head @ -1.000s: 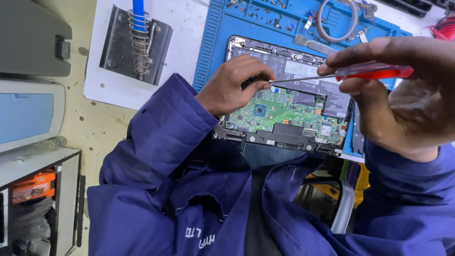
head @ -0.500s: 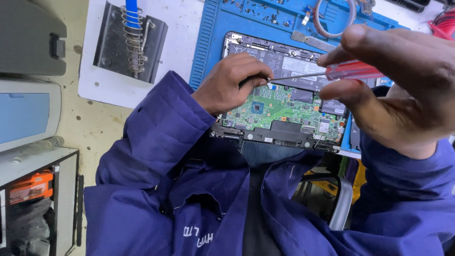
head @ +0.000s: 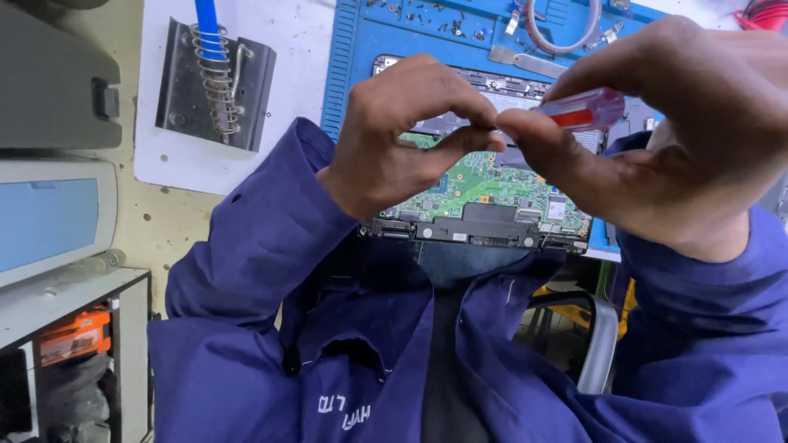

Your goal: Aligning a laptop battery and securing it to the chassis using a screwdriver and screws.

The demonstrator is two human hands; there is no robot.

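Above the green circuit board (head: 492, 184), right hand (head: 681, 139) grips a red-handled screwdriver (head: 583, 109).

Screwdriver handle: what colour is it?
Clear plastic with a red core, screwdriver handle in the right hand, head view.

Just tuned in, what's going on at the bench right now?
A person in a blue work jacket is working over an opened laptop whose green circuit board is exposed, lying on a blue repair mat. The right hand holds a screwdriver with a clear and red handle. The left hand pinches at its shaft, fingertips meeting the right thumb above the board. Loose screws lie on the mat, and a soldering-iron stand sits to the left.
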